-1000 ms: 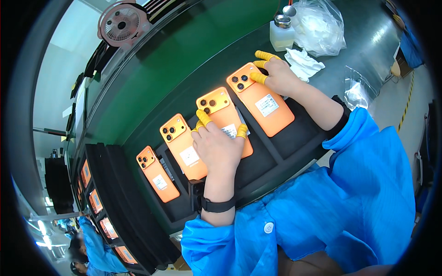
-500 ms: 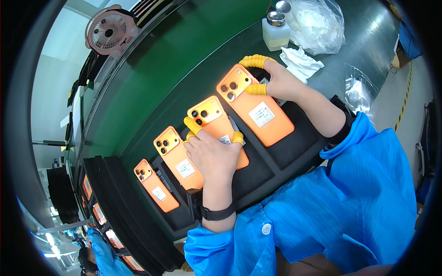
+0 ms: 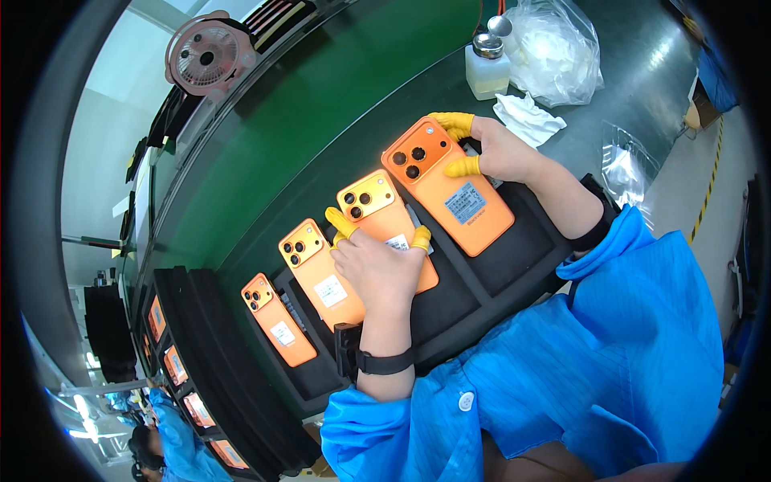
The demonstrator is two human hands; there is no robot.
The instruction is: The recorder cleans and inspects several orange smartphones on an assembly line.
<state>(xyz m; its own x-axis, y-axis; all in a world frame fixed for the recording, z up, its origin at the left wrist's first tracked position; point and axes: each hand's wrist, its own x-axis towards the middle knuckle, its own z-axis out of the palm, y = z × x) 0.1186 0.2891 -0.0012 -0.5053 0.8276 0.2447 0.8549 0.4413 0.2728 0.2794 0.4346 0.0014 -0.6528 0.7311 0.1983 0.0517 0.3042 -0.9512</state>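
Orange smartphones lie in a slanting row in a black foam tray [image 3: 442, 317], camera side up, each with a label on its back. My right hand [image 3: 499, 153], in yellow finger cots, grips the upper right edge of the rightmost smartphone [image 3: 487, 215], which sits tilted over its slot. My left hand [image 3: 379, 269], also in yellow finger cots, spans the smartphone beside it [image 3: 384, 215], fingers at one edge and thumb at the other. Part of that phone is hidden under the hand. Farther left are another smartphone [image 3: 313, 265] and the leftmost smartphone [image 3: 281, 329], both untouched.
Beyond the tray, a pump bottle [image 3: 487, 72], a white cloth [image 3: 530, 119] and a clear plastic bag [image 3: 554, 52] rest on the green bench. Stacked black trays [image 3: 233, 369] with more phones stand left. A fan [image 3: 207, 58] is at far left; a co-worker [image 3: 181, 438] sits lower left.
The rightmost smartphone has tilted in my right hand, its back and label now looking darker. My left hand stays on its phone. The whole view has shifted slightly.
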